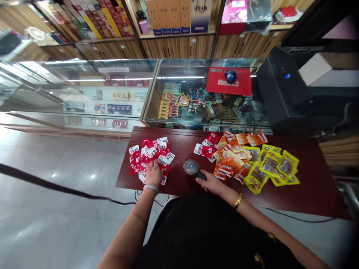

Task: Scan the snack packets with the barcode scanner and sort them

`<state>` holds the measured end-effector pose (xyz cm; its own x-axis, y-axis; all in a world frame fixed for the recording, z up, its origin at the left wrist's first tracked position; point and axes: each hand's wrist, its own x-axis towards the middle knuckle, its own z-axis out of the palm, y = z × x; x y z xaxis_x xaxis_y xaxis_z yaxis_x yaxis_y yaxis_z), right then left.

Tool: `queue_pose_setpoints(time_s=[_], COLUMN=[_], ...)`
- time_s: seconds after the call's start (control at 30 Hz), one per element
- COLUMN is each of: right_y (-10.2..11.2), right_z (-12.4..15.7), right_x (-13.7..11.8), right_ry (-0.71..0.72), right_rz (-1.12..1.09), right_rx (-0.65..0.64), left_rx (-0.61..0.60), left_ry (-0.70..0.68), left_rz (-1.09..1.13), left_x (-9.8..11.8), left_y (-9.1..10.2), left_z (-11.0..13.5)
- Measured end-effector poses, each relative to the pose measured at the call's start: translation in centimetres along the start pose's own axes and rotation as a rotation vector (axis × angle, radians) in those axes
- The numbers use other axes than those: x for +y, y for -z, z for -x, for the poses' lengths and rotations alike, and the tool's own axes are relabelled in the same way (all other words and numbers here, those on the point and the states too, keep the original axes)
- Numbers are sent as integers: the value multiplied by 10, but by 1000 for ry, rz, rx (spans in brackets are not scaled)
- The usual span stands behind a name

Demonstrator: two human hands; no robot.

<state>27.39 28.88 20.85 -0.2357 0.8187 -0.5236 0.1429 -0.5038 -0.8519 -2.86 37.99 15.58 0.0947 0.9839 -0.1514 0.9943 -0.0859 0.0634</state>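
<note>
My left hand [154, 173] rests on the near edge of a pile of red snack packets [150, 155] at the left of a dark wooden table [182, 186]; its fingers curl down onto a packet. My right hand [211, 183] grips the handle of a grey barcode scanner [191, 167], whose head points up and left over the table's middle. To the right lie a few more red packets [206, 147], then a heap of orange packets [231, 157] and a heap of yellow packets [273, 168].
Behind the table stands a glass display counter [151, 93] with goods inside and a red mat with a mouse [230, 76] on top. A black till unit [283, 86] sits at the right. Shelves of boxes line the back wall. A black cable [56, 186] crosses the floor.
</note>
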Motion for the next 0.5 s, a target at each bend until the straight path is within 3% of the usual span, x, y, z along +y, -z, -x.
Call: queue_pose_setpoints(time_s=[0.3, 0.5], right_y=[8, 16], right_z=[2, 7], right_x=[16, 15], right_ry=[-4, -7], right_rz=[-71, -76], right_rx=[59, 70], left_rx=[-361, -390], left_ry=[-28, 4], left_rz=[-52, -106], left_x=[15, 25], left_y=[34, 29], left_z=[-15, -10])
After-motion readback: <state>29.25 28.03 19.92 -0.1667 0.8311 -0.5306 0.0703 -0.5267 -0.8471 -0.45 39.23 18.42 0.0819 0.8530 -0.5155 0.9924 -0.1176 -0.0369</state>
